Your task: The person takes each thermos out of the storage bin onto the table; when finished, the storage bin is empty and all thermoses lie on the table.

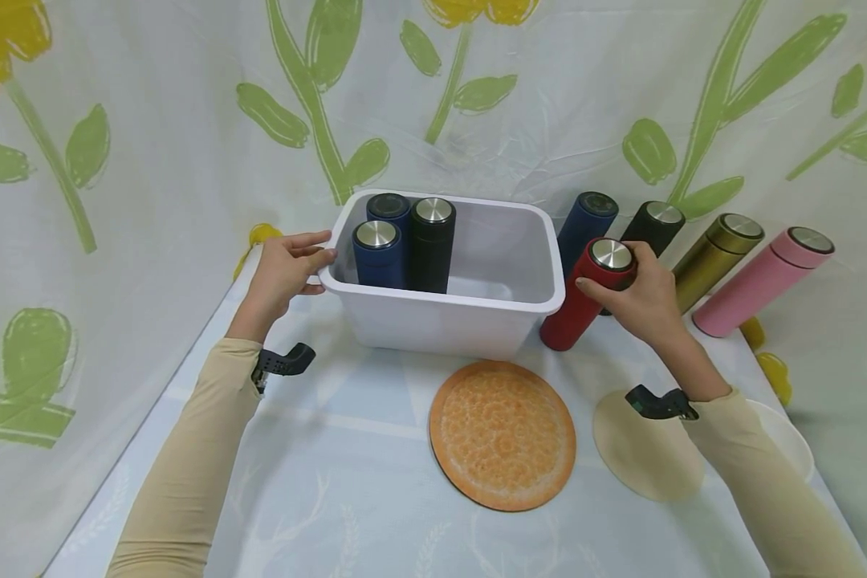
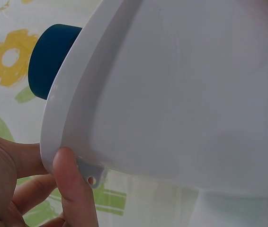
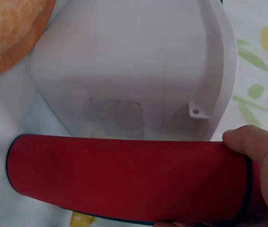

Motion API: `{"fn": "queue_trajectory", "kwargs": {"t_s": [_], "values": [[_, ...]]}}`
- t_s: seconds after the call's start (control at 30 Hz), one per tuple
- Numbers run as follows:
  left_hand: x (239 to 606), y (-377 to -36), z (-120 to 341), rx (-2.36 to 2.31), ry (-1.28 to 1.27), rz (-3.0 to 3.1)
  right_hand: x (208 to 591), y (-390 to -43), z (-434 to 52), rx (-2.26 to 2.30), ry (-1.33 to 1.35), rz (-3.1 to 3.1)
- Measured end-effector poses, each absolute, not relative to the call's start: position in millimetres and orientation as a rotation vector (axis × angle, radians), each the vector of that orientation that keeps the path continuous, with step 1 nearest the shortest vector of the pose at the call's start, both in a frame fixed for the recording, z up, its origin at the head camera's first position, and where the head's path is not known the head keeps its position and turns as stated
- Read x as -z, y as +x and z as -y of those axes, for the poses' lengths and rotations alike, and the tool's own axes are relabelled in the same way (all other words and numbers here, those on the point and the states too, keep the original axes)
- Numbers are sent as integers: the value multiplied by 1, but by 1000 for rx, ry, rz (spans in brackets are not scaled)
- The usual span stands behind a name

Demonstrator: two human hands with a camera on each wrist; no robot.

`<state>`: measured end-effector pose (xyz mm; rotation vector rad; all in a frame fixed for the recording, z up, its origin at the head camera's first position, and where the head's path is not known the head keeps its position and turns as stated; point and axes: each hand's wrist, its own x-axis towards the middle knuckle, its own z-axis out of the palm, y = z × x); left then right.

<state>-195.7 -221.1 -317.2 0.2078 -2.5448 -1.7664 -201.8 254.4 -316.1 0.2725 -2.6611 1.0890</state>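
Observation:
My left hand pinches the left rim of a white plastic bin; in the left wrist view the thumb lies outside the rim. Inside the bin, at its left end, stand a blue thermos, a navy thermos and a black thermos, all upright. Just right of the bin, my right hand grips a red thermos near its silver-topped lid. The red thermos leans, its base low beside the bin's right wall. In the right wrist view the red thermos lies across in front of the bin.
Behind and right of the red thermos stand a navy thermos, a black thermos, a gold thermos and a pink thermos. Nearer me are an orange-brown round mat, a beige disc and a white round item, partly behind the right sleeve.

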Motion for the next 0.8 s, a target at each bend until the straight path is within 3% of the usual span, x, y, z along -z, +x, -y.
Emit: {"fn": "queue_trajectory", "kwargs": {"t_s": [0.8], "values": [[319,-196,220,1761,212,2542,315,-217,-260,-1187,219,2767]]}}
